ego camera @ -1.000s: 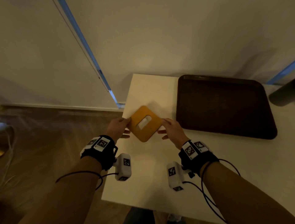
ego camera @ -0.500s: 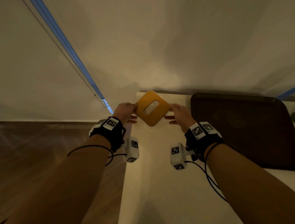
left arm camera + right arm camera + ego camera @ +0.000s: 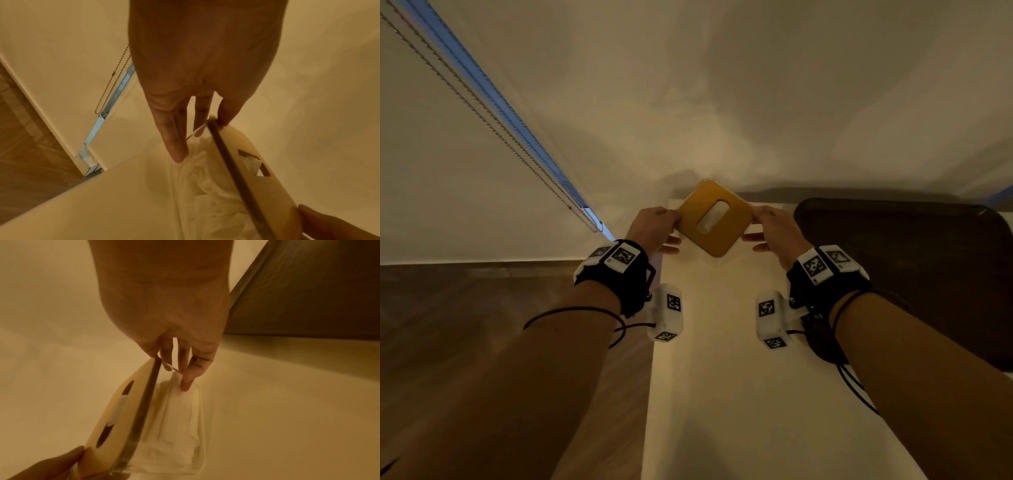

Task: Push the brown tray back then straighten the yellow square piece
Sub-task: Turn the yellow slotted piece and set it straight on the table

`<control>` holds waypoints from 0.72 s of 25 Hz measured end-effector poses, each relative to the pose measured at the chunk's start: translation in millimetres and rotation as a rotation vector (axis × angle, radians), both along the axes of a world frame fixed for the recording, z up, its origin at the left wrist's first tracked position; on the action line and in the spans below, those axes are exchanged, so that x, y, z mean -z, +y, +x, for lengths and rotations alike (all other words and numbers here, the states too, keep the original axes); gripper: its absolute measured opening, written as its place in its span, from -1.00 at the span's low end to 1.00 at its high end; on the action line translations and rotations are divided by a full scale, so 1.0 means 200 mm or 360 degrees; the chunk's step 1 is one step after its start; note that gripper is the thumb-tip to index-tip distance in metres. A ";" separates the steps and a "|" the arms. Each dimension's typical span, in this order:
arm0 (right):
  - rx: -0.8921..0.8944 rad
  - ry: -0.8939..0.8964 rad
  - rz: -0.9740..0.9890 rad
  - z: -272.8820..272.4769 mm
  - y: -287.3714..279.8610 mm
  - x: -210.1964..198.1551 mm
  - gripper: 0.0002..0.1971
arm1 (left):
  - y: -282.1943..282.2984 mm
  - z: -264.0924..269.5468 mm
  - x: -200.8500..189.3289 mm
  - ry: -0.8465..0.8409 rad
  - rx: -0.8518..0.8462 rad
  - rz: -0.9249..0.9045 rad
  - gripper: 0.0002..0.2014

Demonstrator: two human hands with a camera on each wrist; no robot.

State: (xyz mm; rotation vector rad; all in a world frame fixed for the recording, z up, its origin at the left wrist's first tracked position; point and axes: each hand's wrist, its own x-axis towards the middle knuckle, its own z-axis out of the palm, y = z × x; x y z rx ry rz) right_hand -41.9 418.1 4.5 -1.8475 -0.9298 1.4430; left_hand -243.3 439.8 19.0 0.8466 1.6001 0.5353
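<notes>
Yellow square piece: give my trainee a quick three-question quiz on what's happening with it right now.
1. True or false: only one of the hands touches the yellow square piece.
2. Which side of the piece is the brown tray on? A) left B) right C) in front, nearer the person
3. Fill in: seen from the head view, the piece sits cornerwise, like a ______.

Key
1. False: the left hand and right hand each hold an opposite corner.
2. B
3. diamond; it is not yet squared to the white table.
</notes>
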 end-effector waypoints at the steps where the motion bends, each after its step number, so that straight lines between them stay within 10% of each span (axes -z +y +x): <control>1: 0.0003 0.0002 0.0005 0.00 0.00 0.00 -0.67 | 0.00 0.01 0.00 0.0005 -0.0003 0.0004 -0.76; 18: 0.0169 -0.0058 0.0097 -0.03 -0.03 0.01 -0.66 | -0.12 -0.04 0.02 0.0496 0.0008 0.0210 -0.59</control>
